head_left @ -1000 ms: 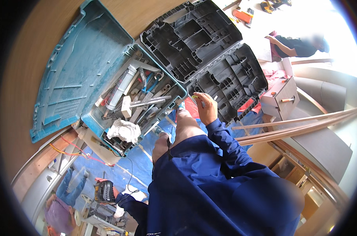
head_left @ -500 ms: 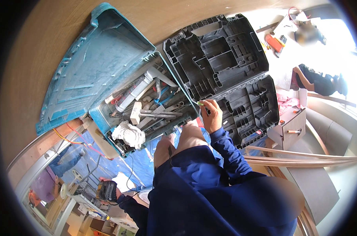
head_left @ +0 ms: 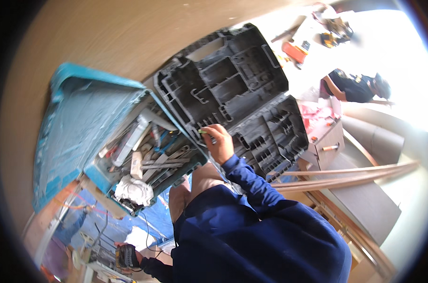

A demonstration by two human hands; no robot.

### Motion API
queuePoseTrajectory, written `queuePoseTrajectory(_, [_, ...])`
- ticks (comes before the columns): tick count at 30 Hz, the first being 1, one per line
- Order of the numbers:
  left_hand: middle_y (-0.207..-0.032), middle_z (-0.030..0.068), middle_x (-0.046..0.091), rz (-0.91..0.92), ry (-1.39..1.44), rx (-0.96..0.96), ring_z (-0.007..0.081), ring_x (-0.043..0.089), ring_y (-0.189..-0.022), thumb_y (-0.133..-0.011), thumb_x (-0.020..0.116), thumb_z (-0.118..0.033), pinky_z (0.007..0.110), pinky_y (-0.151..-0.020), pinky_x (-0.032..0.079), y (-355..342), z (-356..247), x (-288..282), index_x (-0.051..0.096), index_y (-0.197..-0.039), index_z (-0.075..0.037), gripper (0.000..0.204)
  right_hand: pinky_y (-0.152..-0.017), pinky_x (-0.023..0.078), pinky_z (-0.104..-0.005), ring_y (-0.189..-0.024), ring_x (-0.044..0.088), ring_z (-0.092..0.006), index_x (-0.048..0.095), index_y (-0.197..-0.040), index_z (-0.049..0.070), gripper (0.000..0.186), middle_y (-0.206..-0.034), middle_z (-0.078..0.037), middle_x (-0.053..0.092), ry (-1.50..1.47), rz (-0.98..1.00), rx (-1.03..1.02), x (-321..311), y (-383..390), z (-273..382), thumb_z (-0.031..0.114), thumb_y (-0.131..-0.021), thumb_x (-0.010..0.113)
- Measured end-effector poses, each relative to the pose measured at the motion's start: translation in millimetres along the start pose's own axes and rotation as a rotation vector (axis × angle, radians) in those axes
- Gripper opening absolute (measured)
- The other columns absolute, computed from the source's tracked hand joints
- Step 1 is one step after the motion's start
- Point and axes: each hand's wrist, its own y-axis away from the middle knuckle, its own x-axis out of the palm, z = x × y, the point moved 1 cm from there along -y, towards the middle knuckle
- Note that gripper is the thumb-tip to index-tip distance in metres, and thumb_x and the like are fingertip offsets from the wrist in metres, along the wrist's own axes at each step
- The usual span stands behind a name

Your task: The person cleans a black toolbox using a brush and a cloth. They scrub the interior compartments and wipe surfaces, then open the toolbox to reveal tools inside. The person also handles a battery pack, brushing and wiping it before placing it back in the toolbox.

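Observation:
My right hand (head_left: 218, 144) is closed, pinching a small slim piece with a bright green end (head_left: 202, 132); its kind is too small to tell. It hovers over the near edge of an open black moulded tool case (head_left: 233, 106), beside an open teal toolbox (head_left: 93, 175). In the toolbox lie a long grey tube-shaped tool (head_left: 131, 141), a pale block-headed mallet (head_left: 136, 165), several metal hand tools and a crumpled white cloth (head_left: 133, 189). Low on the left, my left hand (head_left: 138, 257) is wrapped round a boxy black-and-grey device (head_left: 125, 257) of unclear kind.
Long wooden strips (head_left: 346, 178) and grey boards (head_left: 365, 212) lie to the right, near a small cabinet (head_left: 326, 144) with a handled tool on it. A co-worker (head_left: 353, 86) is at the far right. A thin black cord (head_left: 148, 231) hangs below the toolbox.
The view has shifted, so the toolbox and black case appear further left and mostly lower. My right hand keeps its pinch near the case edge; my left still holds the black-and-grey device.

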Motion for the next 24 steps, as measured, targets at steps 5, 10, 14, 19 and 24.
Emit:
queuePoseTrajectory(5, [-0.152,0.0302,0.039,-0.001,-0.042,-0.045,0.0450,0.038,-0.141,-0.054,0.086,-0.049,0.054,-0.114,0.037,-18.6,30.1,18.1,0.031,-0.151,0.008,0.125,-0.083,0.055,-0.0402,-0.095,0.066,-0.0324,0.072,-0.106,0.006,0.020,-0.101,-0.012,0.067,-0.031,0.001,0.018,-4.1,0.0,-2.0,0.004,-0.086,0.070])
queuePoseTrajectory(10, [-0.151,0.0303,0.039,0.017,-0.121,-0.125,0.0450,0.039,-0.141,-0.054,0.086,-0.049,0.054,-0.114,0.037,-37.3,42.9,46.3,0.031,-0.151,0.008,0.125,-0.083,0.053,-0.0407,-0.095,0.065,-0.0328,0.072,-0.107,0.008,0.021,-0.101,-0.012,0.067,-0.089,-0.063,0.016,-4.2,9.1,-9.2,0.006,-0.087,0.070])
queuePoseTrajectory(14, [-0.151,0.0303,0.039,0.027,-0.203,-0.218,0.0449,0.039,-0.141,-0.054,0.087,-0.049,0.054,-0.114,0.036,-52.3,53.9,67.9,0.031,-0.151,0.008,0.125,-0.080,0.053,-0.0405,-0.092,0.065,-0.0312,0.071,-0.106,0.007,0.022,-0.099,-0.011,0.067,-0.086,-0.086,-0.001,-2.8,32.3,-6.6,0.007,-0.084,0.072])
queuePoseTrajectory(19, [-0.151,0.0303,0.039,0.052,-0.252,-0.306,0.0448,0.039,-0.140,-0.054,0.087,-0.048,0.054,-0.114,0.036,-65.2,62.2,91.4,0.031,-0.151,0.008,0.125,-0.078,0.052,-0.0401,-0.091,0.065,-0.0301,0.071,-0.105,0.009,0.021,-0.097,-0.009,0.066,-0.068,-0.116,0.014,-6.8,70.6,-2.6,0.009,-0.084,0.074])
queuePoseTrajectory(24, [-0.151,0.0304,0.039,0.085,-0.300,-0.369,0.0448,0.039,-0.140,-0.054,0.087,-0.048,0.053,-0.114,0.036,-69.0,59.0,113.0,0.031,-0.151,0.008,0.126,-0.079,0.050,-0.0407,-0.091,0.064,-0.0299,0.072,-0.103,0.009,0.019,-0.095,-0.009,0.066,-0.178,-0.007,-0.020,-9.9,123.1,16.9,0.012,-0.085,0.074])
